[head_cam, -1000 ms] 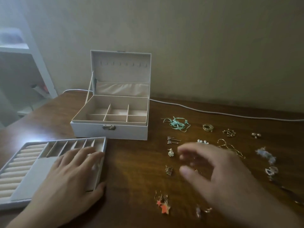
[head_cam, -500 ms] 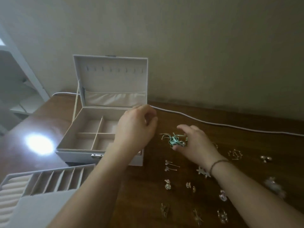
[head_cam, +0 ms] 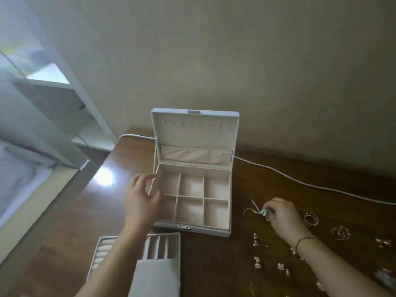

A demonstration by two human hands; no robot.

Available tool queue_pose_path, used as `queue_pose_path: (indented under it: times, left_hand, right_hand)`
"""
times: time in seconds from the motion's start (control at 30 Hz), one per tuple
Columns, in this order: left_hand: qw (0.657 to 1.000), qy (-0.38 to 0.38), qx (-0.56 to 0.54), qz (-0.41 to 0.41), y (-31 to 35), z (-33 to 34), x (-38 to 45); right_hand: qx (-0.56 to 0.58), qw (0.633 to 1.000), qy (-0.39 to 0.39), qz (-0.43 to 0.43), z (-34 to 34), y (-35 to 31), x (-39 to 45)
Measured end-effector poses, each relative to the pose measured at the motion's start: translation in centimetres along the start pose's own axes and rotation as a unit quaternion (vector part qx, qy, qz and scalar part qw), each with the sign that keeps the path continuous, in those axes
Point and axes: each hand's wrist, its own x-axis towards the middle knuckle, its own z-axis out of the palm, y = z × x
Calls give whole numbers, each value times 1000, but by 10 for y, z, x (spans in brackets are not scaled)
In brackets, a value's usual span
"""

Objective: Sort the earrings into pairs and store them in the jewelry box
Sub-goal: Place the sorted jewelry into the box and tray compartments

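Earrings (head_cam: 260, 212) pinched in right hand (head_cam: 282, 217); left hand (head_cam: 142, 199) on jewelry box (head_cam: 192, 229) wall.

Dark wooden tabletop (head_cam: 214, 264) stood against plain wall (head_cam: 235, 61). White cable (head_cam: 300, 183) ran along tabletop's far edge. White shelf (head_cam: 70, 116) stood left. Bright glare spot (head_cam: 104, 177) showed on wood.

Counts: one jewelry box (head_cam: 194, 229), lid up, six compartments in a two-by-three grid. One lift-out tray (head_cam: 171, 243) near it on the worktop (head_cam: 214, 264). One white cable (head_cam: 300, 183) along the far edge. Two hands: left hand (head_cam: 142, 202), right hand (head_cam: 282, 217). One teal earring bunch (head_cam: 260, 212) at the right hand. One gold hoop pair (head_cam: 311, 219). Two long pin studs (head_cam: 259, 240). Other earrings right and near, blurred, no sure count.
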Motion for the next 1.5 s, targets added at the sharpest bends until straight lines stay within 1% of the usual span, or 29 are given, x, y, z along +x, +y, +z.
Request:
queue_pose_path:
  times: [0.1,0.17,0.23,0.33,0.43,0.5,0.57,0.63,0.77,0.83,0.9,0.97,1.07,1.17,1.2,1.27,1.3,1.33,1.37,1.4,1.43,1.5]
  left_hand:
    - [997,-63,-18,-31,-22,-2,11]
    - [993,-103,-46,-31,-31,-1,17]
    - [991,-113,-61,-26,-39,0,21]
    - [987,-115,-106,-43,-49,-3,25]
    - [976,-131,-161,-71,-58,-5,26]
    - [967,-136,-196,-95,-61,-6,27]
    - [956,-144,-229,-116,-62,-9,28]
    - [947,-159,-250,-126,-64,-12,30]
    - [947,-181,-242,-106,-69,-14,34]
    - [951,-186,-230,-95,-72,-14,34]
    - [954,-190,-215,-87,-73,-14,32]
    - [959,-207,-180,-73,-69,-16,30]
    - [962,-233,-131,-55,-65,-20,26]
    - [963,-230,-126,-63,-68,-22,24]
    - [962,-230,-127,-69,-68,-21,24]
    - [962,-227,-130,-73,-69,-20,24]
    - [963,-226,-130,-73,-69,-20,24]
    - [963,-225,-129,-70,-68,-20,24]
    - [964,-224,-129,-67,-68,-19,24]
    - [964,-222,-128,-65,-68,-18,23]
    - [965,-219,-127,-66,-67,-17,23]
    - [967,-213,-125,-67,-66,-15,22]
  right_hand:
    - [64,997,50,12,-11,-18,-10]
    - [100,990,95,-19,-23,-45,-18]
    - [136,983,105,-56,-33,-82,-19]
    - [238,964,78,-95,-30,-141,-8]
    - [387,918,32,-85,-7,-192,15]
    - [429,901,2,-61,14,-219,29]
    - [420,907,-24,-26,38,-236,44]
    - [380,924,-28,6,61,-242,57]
    - [231,972,-2,34,79,-248,67]
    - [161,987,1,23,77,-253,66]
    - [89,995,-33,-9,76,-258,64]
    - [43,995,-72,-49,74,-260,63]
    - [55,990,-87,-93,64,-251,57]
    - [148,981,-47,-120,48,-222,34]
    - [164,979,-14,-123,42,-208,21]
    - [132,980,107,-103,35,-172,-5]
    - [91,980,161,-67,34,-155,-20]
    - [47,980,191,-20,35,-141,-33]
    - [23,981,193,28,37,-129,-44]
    - [37,982,176,60,40,-120,-54]
    - [75,983,154,73,44,-114,-61]
    - [136,980,131,63,48,-110,-66]
